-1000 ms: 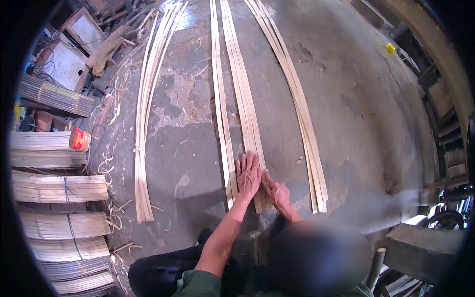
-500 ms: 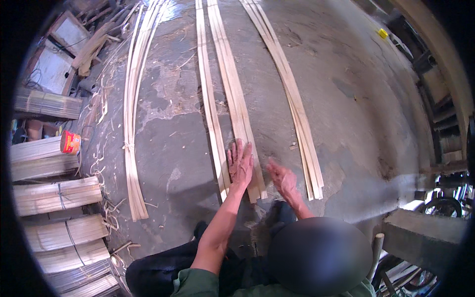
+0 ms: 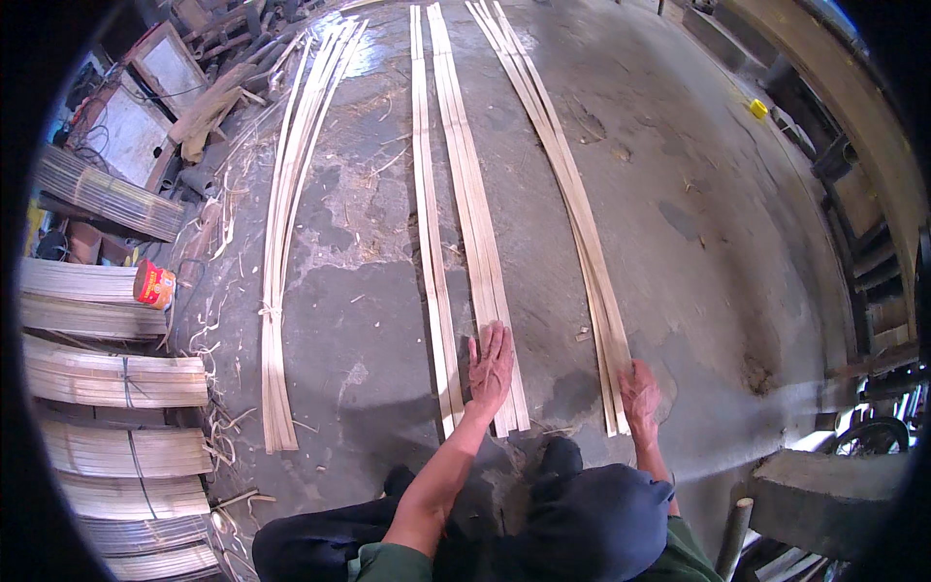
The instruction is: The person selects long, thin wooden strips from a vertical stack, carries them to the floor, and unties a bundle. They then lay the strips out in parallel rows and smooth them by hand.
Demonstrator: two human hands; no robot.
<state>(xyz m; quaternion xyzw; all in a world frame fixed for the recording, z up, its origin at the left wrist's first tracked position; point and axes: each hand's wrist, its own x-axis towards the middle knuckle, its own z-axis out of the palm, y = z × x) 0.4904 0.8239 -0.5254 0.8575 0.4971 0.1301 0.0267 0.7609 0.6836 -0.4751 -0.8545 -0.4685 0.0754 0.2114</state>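
steadying the middle strips on the floor seems the step: the left hand lies flat, grip apart. the right hand touches the near end of the right strips; its grip is too hidden to tell. lifting them would call for a pinch.

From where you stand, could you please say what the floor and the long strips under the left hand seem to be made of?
The long strips: probably unfinished bamboo or wood, pale and matt with faint darker cross-bands. The floor: likely bare, worn concrete, judging by its grey, patchy surface.
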